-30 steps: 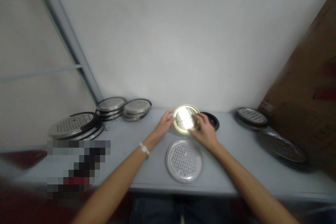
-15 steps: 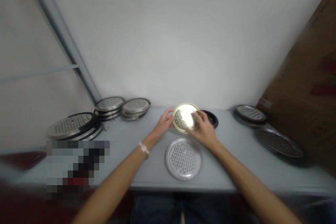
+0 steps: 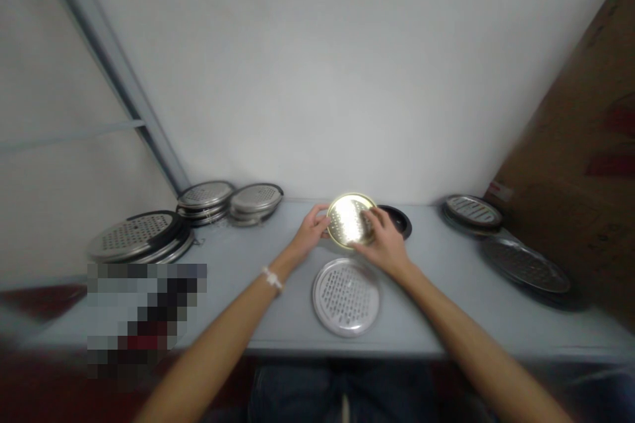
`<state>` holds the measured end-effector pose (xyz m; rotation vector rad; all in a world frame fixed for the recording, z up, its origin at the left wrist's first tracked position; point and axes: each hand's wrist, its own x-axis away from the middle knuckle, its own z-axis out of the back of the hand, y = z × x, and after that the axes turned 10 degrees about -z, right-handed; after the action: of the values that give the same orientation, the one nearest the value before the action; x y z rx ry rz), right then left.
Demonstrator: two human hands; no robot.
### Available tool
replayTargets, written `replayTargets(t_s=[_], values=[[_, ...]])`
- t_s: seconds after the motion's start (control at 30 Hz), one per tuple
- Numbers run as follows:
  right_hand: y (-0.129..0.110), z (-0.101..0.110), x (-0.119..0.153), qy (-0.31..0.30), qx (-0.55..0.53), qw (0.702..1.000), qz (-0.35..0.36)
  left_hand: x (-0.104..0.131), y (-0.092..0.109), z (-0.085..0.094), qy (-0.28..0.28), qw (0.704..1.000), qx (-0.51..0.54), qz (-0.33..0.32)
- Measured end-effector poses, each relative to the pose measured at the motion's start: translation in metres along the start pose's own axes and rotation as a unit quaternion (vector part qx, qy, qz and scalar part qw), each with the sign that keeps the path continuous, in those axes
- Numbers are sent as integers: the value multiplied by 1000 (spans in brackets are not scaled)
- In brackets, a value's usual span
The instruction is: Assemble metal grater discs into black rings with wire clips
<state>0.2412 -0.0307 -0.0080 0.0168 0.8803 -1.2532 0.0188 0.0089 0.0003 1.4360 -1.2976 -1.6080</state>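
A shiny gold perforated disc is held up above the table, tilted toward me, with bright glare on its face. My left hand grips its left edge, thumb in front and fingers partly behind. My right hand holds the right side, its fingers on the front face and lower rim. Behind the right hand lies a black round dish, partly covered by that hand. A silver perforated disc lies flat on the table nearer to me, just below the gold one.
Stacks of silver perforated discs stand at the left and back left of the grey table. More discs lie at the right, one wrapped or glossy. Brown cardboard boxes rise at the far right.
Both hands keep their hold on the gold disc, whose glare has shifted slightly to the left. The whole view has moved very slightly; nothing was let go.
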Motion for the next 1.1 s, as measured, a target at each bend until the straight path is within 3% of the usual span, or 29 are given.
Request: replayTargets(t_s=[0.63,1.1], values=[[3,-3,0,3,23,1000,0,1,-5,-2,-7,1000,-3,-22],[11,-5,-4,-34,-21,999,34,2,-3,-3,9,1000,12,-10]])
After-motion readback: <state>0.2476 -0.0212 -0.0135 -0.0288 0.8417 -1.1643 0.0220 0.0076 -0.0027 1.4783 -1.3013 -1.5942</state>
